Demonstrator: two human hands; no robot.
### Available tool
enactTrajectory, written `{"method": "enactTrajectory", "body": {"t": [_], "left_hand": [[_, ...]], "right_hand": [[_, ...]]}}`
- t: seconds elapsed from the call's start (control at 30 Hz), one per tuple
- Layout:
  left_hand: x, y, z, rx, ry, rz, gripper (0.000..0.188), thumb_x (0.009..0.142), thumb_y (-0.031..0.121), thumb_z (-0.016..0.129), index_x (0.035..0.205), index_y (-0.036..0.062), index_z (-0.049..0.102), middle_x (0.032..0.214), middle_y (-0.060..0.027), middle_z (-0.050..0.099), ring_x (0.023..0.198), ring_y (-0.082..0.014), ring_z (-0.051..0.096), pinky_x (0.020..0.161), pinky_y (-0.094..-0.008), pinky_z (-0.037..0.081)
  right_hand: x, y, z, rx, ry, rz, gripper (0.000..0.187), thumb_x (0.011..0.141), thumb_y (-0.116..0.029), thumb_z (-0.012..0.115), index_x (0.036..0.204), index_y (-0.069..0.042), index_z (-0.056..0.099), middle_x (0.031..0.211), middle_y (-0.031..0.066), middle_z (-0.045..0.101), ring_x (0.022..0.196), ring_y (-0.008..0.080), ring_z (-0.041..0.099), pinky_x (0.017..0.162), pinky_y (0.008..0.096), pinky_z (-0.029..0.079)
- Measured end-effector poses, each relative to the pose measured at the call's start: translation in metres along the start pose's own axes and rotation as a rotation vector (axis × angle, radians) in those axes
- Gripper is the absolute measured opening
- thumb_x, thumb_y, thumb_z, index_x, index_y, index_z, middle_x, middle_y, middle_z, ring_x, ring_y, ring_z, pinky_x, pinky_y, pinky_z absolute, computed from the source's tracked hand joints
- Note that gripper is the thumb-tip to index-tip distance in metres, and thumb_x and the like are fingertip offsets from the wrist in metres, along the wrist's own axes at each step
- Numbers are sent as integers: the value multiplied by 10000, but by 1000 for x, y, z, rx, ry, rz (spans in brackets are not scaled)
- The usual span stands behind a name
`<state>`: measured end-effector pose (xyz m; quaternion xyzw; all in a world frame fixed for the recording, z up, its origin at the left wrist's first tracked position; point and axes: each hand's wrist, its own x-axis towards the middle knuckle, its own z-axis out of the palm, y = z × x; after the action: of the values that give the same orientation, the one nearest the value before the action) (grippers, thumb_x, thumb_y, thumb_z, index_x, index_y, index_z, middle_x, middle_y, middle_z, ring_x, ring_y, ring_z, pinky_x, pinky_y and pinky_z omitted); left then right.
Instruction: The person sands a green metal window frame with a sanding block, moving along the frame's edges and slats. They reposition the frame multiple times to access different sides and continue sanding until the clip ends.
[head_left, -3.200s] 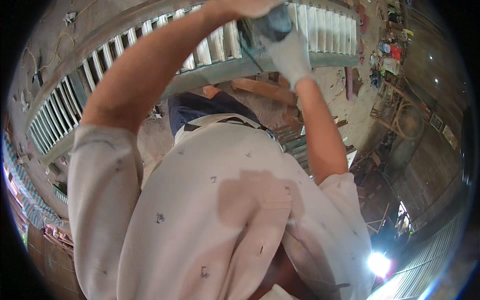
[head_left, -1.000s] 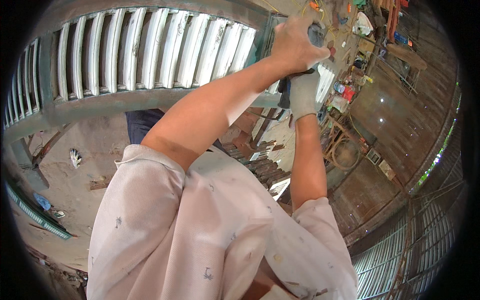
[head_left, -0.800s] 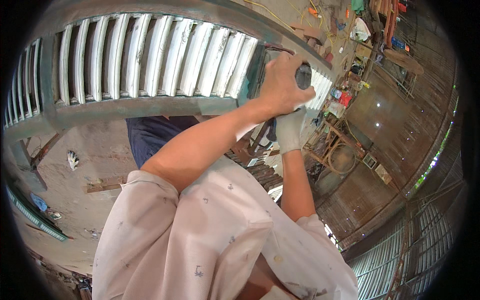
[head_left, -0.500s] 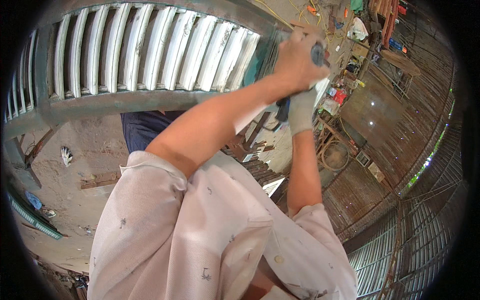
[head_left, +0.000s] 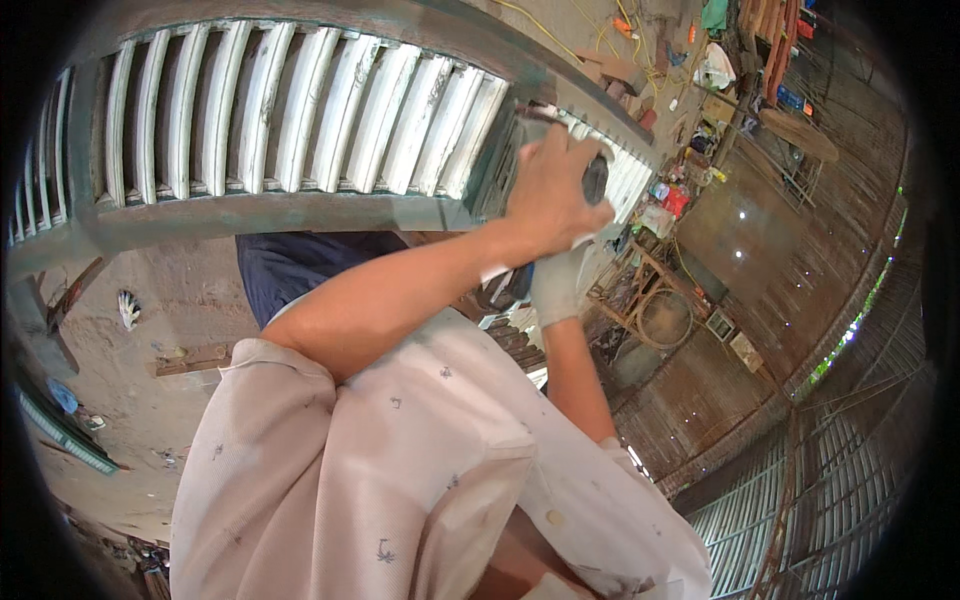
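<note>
Bare and with fingers curled, my left hand (head_left: pixel 553 192) grips the top of a dark handheld power tool (head_left: pixel 596 180). Its exact kind is hidden by my hands. My right hand (head_left: pixel 557 286) wears a pale glove and is closed on the tool's rear body, just below my left hand. Beneath the tool lies a louvered shutter (head_left: pixel 330 208) with a worn green frame and white slats (head_left: pixel 255 110). The tool is over the frame bar between two slatted sections; whether it touches the wood is hidden.
Yellow cord (head_left: pixel 540 22) runs over the ground beyond the shutter. A white glove (head_left: pixel 128 310) and a piece of wood (head_left: pixel 195 360) lie on the dirt floor at left. Clutter with a red bag (head_left: pixel 675 200) lines the right side, by a woven wall (head_left: pixel 840 240).
Both hands and the tool have moved left and a little nearer to me across the shutter. More white slats now show to the right of my left hand.
</note>
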<state>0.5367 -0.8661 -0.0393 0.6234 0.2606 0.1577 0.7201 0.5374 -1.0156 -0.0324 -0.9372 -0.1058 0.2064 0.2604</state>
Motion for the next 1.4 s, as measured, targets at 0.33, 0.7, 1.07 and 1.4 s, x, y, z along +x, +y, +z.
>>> {"method": "enactTrajectory", "body": {"t": [0.33, 0.7, 1.07, 1.4], "left_hand": [[38, 7, 2, -27, -31, -28, 540, 764, 306, 839, 1259, 169, 671, 1237, -215, 574, 1187, -423, 591, 1045, -520, 471], [-37, 12, 2, 18, -25, -29, 547, 780, 262, 837, 1282, 125, 668, 1151, -183, 542, 1137, -387, 581, 1006, -492, 430], [18, 8, 10, 6, 144, 43, 512, 794, 259, 814, 1268, 124, 676, 1167, -220, 581, 1133, -429, 614, 975, -522, 499], [2, 2, 18, 11, 171, 64, 486, 803, 271, 797, 1241, 102, 672, 1216, -210, 567, 1175, -417, 595, 1021, -539, 467]], "right_hand": [[12, -42, -24, 28, -21, 133, 523, 1067, -223, 676, 1468, 24, 449, 1355, 121, 619, 1205, 200, 602, 1038, 387, 510], [-48, -22, -23, -13, -115, 125, 531, 1086, -210, 653, 1517, -5, 421, 1405, 105, 590, 1244, 203, 582, 1072, 390, 497], [16, -38, -37, 18, -251, 150, 561, 1099, -194, 636, 1571, -26, 385, 1455, 94, 563, 1290, 210, 560, 1110, 398, 480], [20, -23, -37, -212, -229, -65, 521, 1060, -161, 659, 1502, 18, 449, 1460, 122, 593, 1276, 197, 583, 1072, 377, 489]]}}
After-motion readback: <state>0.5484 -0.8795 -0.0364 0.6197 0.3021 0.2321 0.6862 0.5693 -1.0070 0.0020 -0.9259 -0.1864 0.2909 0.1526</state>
